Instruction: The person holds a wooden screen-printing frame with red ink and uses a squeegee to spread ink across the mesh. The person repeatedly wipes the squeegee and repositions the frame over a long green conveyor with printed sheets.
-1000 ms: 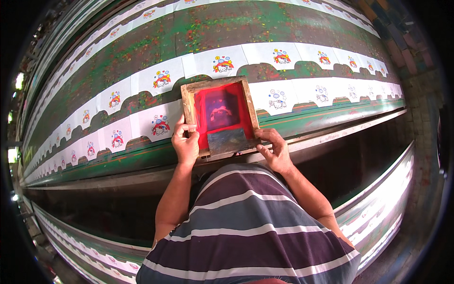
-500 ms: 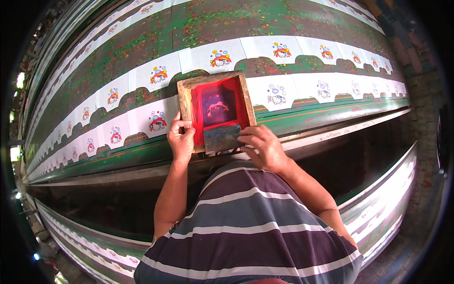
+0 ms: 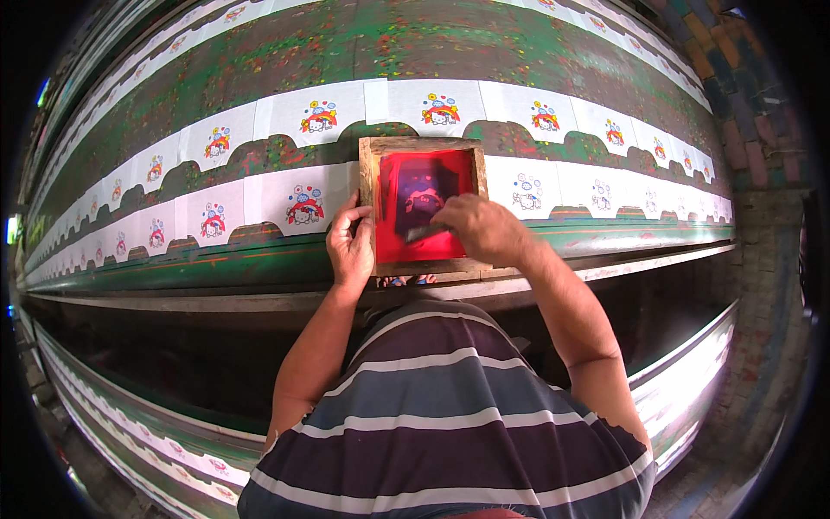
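At eight o'clock on the frame (image 3: 367, 177), my left hand (image 3: 352, 244) pinched its edge; at four, my right hand (image 3: 486, 230) gripped a scraper (image 3: 424, 233).

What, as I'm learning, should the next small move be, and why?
Probably sweep the blade across the red mesh, keeping the frame steady: the right hand holds the blade inside the frame, the left hand grips its left side, and in the near row the print left of it shows red, the one right of it none.
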Action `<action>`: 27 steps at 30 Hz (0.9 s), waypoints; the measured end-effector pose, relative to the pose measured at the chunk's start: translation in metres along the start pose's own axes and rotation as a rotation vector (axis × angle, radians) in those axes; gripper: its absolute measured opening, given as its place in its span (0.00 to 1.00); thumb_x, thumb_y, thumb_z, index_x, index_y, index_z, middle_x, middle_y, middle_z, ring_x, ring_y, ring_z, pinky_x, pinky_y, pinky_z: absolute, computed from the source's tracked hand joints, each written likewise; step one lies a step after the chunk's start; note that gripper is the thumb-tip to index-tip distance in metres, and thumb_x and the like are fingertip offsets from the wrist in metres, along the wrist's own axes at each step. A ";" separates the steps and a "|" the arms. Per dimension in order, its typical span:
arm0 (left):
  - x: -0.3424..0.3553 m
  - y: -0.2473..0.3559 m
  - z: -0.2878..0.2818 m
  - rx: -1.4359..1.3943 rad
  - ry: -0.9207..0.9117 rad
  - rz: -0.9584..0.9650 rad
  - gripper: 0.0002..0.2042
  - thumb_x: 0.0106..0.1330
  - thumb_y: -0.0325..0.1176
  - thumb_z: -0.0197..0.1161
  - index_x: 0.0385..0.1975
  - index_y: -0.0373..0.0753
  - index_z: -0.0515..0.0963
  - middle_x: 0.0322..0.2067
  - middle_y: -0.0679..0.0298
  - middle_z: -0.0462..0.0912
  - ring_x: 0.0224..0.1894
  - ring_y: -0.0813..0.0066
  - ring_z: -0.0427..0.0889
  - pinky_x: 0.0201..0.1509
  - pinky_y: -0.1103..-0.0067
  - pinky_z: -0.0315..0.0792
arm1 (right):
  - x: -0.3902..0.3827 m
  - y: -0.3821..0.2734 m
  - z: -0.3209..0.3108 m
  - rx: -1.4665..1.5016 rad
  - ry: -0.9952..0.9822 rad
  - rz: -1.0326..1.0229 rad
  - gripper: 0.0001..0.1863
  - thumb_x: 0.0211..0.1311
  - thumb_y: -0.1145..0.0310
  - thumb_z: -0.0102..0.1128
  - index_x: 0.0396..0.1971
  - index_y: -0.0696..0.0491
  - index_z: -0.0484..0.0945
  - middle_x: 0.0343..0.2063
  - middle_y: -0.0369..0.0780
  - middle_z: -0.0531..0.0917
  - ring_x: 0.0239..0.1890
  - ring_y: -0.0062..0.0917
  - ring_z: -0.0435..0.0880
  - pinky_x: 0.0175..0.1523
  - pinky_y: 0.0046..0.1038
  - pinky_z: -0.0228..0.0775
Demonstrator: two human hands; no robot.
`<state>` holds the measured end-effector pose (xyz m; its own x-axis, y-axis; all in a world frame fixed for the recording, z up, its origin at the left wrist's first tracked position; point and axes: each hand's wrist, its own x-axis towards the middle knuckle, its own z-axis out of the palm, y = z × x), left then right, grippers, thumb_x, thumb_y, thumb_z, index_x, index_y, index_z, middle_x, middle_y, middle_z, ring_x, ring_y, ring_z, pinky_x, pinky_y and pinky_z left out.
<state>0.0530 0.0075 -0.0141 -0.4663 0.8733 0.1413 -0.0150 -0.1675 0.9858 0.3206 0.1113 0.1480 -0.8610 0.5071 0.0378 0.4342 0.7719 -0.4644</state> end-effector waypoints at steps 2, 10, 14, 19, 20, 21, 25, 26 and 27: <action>0.000 -0.001 0.001 -0.023 -0.001 0.004 0.09 0.78 0.18 0.67 0.53 0.33 0.86 0.75 0.42 0.82 0.75 0.58 0.83 0.80 0.65 0.73 | 0.019 0.015 -0.007 0.010 0.012 0.055 0.18 0.68 0.79 0.66 0.56 0.54 0.89 0.49 0.47 0.90 0.58 0.48 0.89 0.64 0.48 0.84; 0.000 -0.002 0.001 0.035 -0.013 0.081 0.08 0.79 0.18 0.67 0.52 0.34 0.86 0.75 0.42 0.81 0.77 0.56 0.81 0.82 0.62 0.72 | 0.051 0.045 0.011 -0.172 0.330 0.122 0.22 0.66 0.81 0.64 0.59 0.54 0.89 0.55 0.47 0.90 0.62 0.49 0.87 0.70 0.49 0.80; 0.001 0.000 0.001 0.078 -0.020 0.106 0.07 0.78 0.18 0.68 0.50 0.36 0.87 0.76 0.44 0.81 0.77 0.56 0.81 0.82 0.62 0.71 | 0.029 0.016 0.037 -0.231 0.277 0.159 0.21 0.68 0.73 0.64 0.59 0.50 0.89 0.55 0.42 0.87 0.59 0.43 0.84 0.70 0.47 0.76; 0.000 0.005 0.000 0.070 -0.034 0.099 0.07 0.78 0.18 0.68 0.49 0.36 0.87 0.76 0.45 0.81 0.77 0.56 0.81 0.82 0.63 0.71 | -0.004 -0.019 0.056 -0.248 0.257 0.109 0.23 0.66 0.67 0.66 0.61 0.50 0.89 0.55 0.39 0.86 0.58 0.39 0.83 0.66 0.45 0.74; 0.000 0.005 -0.001 0.084 -0.034 0.112 0.07 0.78 0.18 0.69 0.49 0.36 0.87 0.76 0.45 0.81 0.77 0.56 0.81 0.82 0.63 0.71 | -0.010 -0.027 0.059 -0.232 0.261 0.108 0.23 0.66 0.67 0.66 0.61 0.50 0.89 0.55 0.39 0.86 0.58 0.40 0.83 0.66 0.45 0.74; 0.000 0.005 -0.001 0.097 -0.033 0.106 0.07 0.78 0.18 0.69 0.49 0.36 0.87 0.76 0.45 0.81 0.76 0.56 0.81 0.82 0.63 0.71 | -0.017 -0.034 0.061 -0.230 0.260 0.104 0.24 0.64 0.68 0.68 0.61 0.50 0.90 0.56 0.39 0.86 0.59 0.40 0.83 0.65 0.45 0.74; 0.001 0.005 0.000 0.079 -0.029 0.077 0.07 0.78 0.18 0.69 0.50 0.36 0.87 0.75 0.46 0.81 0.76 0.58 0.81 0.82 0.64 0.71 | -0.034 -0.054 0.068 -0.184 0.221 0.113 0.26 0.62 0.68 0.69 0.62 0.51 0.89 0.56 0.41 0.85 0.60 0.42 0.83 0.65 0.46 0.75; 0.001 0.005 0.001 0.066 -0.026 0.050 0.07 0.79 0.19 0.69 0.51 0.36 0.87 0.75 0.46 0.81 0.76 0.58 0.81 0.82 0.64 0.72 | -0.037 -0.057 0.069 -0.171 0.213 0.120 0.26 0.62 0.69 0.69 0.62 0.51 0.89 0.56 0.41 0.86 0.60 0.42 0.83 0.65 0.46 0.75; 0.000 0.005 0.003 -0.031 -0.006 0.019 0.10 0.78 0.19 0.70 0.55 0.36 0.88 0.76 0.46 0.81 0.76 0.59 0.80 0.81 0.64 0.72 | -0.039 -0.060 0.070 -0.157 0.206 0.128 0.26 0.61 0.69 0.69 0.62 0.51 0.90 0.56 0.41 0.86 0.59 0.42 0.83 0.65 0.46 0.75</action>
<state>0.0555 0.0079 -0.0090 -0.4610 0.8727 0.1611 -0.0332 -0.1983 0.9796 0.3098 0.0178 0.1124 -0.7316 0.6592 0.1738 0.5854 0.7381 -0.3354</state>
